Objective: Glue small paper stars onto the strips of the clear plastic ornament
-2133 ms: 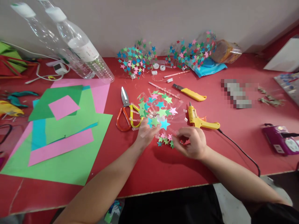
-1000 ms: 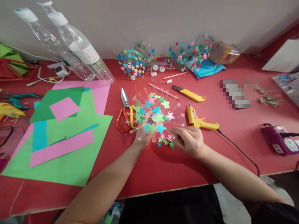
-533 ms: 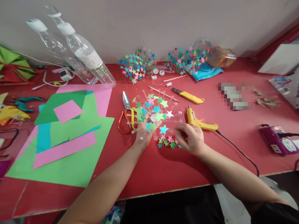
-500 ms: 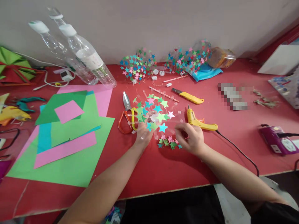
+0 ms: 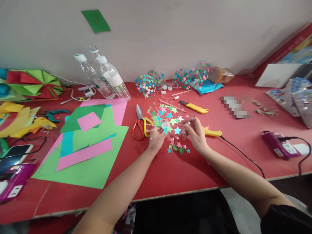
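Note:
My left hand (image 5: 156,139) is closed around the lower left of a clear plastic piece with strips fanning out, covered in green, blue and pink paper stars (image 5: 173,122). At the right side of this piece, my right hand (image 5: 197,136) has its fingers stretched out and apart, close to the strip ends; whether they touch a strip I cannot tell. Loose paper stars (image 5: 180,149) lie in a small pile just below. Scissors (image 5: 139,125) with red and yellow handles rest left of the piece. The yellow glue gun (image 5: 212,132) lies partly hidden behind my right hand.
Behind are a yellow utility knife (image 5: 197,108), striped pencils (image 5: 168,104) and finished star-covered pieces (image 5: 146,85). Plastic bottles (image 5: 113,78) stand by the wall. Coloured paper sheets (image 5: 97,175) spread at left. A purple power strip (image 5: 280,144) sits at right, the glue gun's cord (image 5: 243,156) nearer.
My right hand has gone from closed fingers to stretched, parted ones and is nearer the star-covered strips. My left hand keeps its hold. The head view has shifted left and up.

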